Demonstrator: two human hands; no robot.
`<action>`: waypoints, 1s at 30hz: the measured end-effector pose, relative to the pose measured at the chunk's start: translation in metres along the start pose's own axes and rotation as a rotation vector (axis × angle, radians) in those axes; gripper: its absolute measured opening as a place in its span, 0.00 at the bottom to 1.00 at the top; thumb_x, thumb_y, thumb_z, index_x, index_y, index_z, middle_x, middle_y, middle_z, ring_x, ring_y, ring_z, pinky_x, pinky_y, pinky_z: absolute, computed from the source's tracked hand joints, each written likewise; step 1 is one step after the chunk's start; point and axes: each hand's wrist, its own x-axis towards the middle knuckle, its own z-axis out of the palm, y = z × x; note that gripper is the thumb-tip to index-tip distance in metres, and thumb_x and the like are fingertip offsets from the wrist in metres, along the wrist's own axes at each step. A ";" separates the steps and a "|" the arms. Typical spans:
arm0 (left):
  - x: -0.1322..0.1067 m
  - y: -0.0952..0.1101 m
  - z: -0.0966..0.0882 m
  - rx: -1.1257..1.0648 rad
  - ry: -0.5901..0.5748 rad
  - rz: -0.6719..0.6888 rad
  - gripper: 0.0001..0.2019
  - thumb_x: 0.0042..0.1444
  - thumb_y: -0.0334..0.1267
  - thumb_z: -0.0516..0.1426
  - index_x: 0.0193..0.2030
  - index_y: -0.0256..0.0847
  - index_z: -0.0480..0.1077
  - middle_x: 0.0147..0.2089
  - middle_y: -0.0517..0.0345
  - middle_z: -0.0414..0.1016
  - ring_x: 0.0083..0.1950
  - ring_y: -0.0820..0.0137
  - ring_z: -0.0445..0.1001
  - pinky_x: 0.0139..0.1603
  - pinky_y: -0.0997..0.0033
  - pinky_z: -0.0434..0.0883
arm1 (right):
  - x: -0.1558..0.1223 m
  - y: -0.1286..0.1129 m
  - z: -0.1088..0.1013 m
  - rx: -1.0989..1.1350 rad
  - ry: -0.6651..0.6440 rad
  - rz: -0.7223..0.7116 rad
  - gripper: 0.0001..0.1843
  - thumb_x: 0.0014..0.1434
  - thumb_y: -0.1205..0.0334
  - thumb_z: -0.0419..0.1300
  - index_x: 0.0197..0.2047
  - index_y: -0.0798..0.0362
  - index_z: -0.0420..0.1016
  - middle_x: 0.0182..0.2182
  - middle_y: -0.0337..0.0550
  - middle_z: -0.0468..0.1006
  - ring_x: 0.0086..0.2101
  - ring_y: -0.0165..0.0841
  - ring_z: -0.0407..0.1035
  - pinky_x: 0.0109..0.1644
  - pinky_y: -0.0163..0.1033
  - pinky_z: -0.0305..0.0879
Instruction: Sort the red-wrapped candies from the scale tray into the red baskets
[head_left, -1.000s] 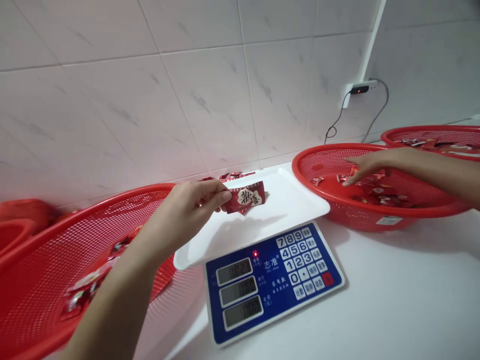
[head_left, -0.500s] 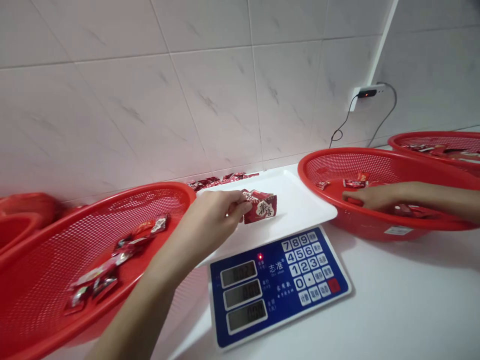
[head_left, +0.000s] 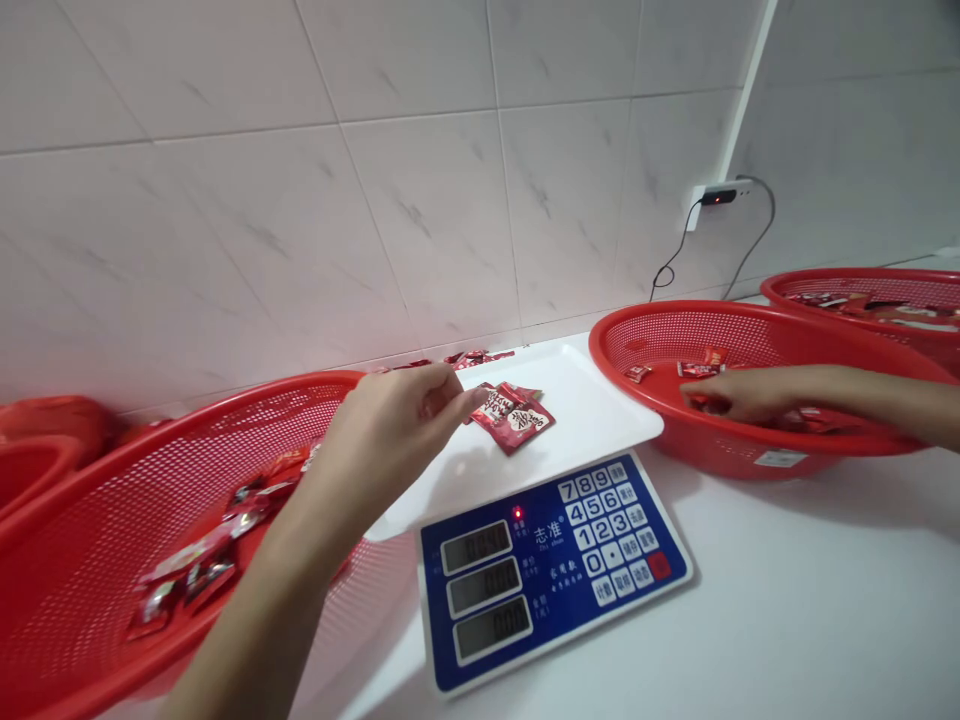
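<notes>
My left hand (head_left: 412, 415) reaches over the near-left edge of the scale's white pan (head_left: 600, 410), thumb and fingers drawn nearly together, tips right at a small overlapping group of maroon wrapped sweets (head_left: 521, 427). I can't make out whether the tips grip a wrapper or merely brush it. My right hand (head_left: 739, 395) is down inside the right-hand red basket (head_left: 712, 442), fingers curled inward; the basket's rim and my own knuckles hide whether anything is caught in them.

The sweets lie near the middle of the pan, behind the blue control panel (head_left: 555, 570) (its display digits are too dim for me to read surely). The left-hand red basket (head_left: 262, 425), with more sweets in it, stands beside the pan's left end. Along the back edge of the worktop (head_left: 795, 600), against the tiles, lies a strip of red wrappers (head_left: 476, 357).

I'd judge the step in hand as laying sweets on the scale while picking through the basket. The next move seems to call for my left fingers to come clear, so the weight can settle, and for my right to pinch single sweets.
</notes>
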 end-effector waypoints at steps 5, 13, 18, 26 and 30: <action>-0.005 0.001 -0.012 -0.126 0.050 0.036 0.20 0.59 0.55 0.55 0.24 0.44 0.67 0.23 0.60 0.70 0.28 0.68 0.67 0.29 0.67 0.58 | 0.015 -0.024 -0.037 0.065 0.052 -0.027 0.11 0.65 0.75 0.56 0.34 0.51 0.64 0.22 0.35 0.72 0.18 0.21 0.63 0.22 0.29 0.54; -0.004 0.000 -0.011 -0.148 0.033 0.060 0.20 0.61 0.56 0.56 0.26 0.44 0.71 0.27 0.58 0.76 0.30 0.67 0.71 0.31 0.66 0.62 | 0.027 -0.059 -0.050 0.230 0.046 -0.063 0.13 0.58 0.78 0.65 0.35 0.52 0.67 0.24 0.37 0.74 0.21 0.27 0.69 0.23 0.31 0.67; -0.004 0.001 -0.003 -0.392 0.025 0.061 0.19 0.61 0.58 0.60 0.47 0.46 0.80 0.43 0.54 0.84 0.45 0.62 0.80 0.43 0.64 0.72 | 0.008 -0.093 -0.038 0.603 0.163 -0.299 0.14 0.56 0.73 0.69 0.38 0.51 0.68 0.26 0.37 0.76 0.23 0.30 0.72 0.27 0.36 0.75; 0.010 -0.014 0.007 -0.928 -0.226 0.004 0.22 0.57 0.58 0.65 0.36 0.38 0.77 0.33 0.50 0.83 0.32 0.69 0.79 0.35 0.72 0.77 | -0.009 -0.155 0.048 1.169 -0.176 -0.641 0.22 0.50 0.67 0.75 0.41 0.50 0.66 0.30 0.33 0.74 0.28 0.28 0.73 0.28 0.33 0.76; 0.012 -0.020 0.008 -0.713 -0.229 0.004 0.18 0.60 0.51 0.61 0.29 0.38 0.76 0.28 0.50 0.81 0.29 0.68 0.77 0.32 0.70 0.75 | 0.002 -0.142 0.063 1.109 -0.256 -0.532 0.23 0.50 0.67 0.75 0.41 0.51 0.66 0.28 0.33 0.75 0.27 0.29 0.73 0.26 0.34 0.76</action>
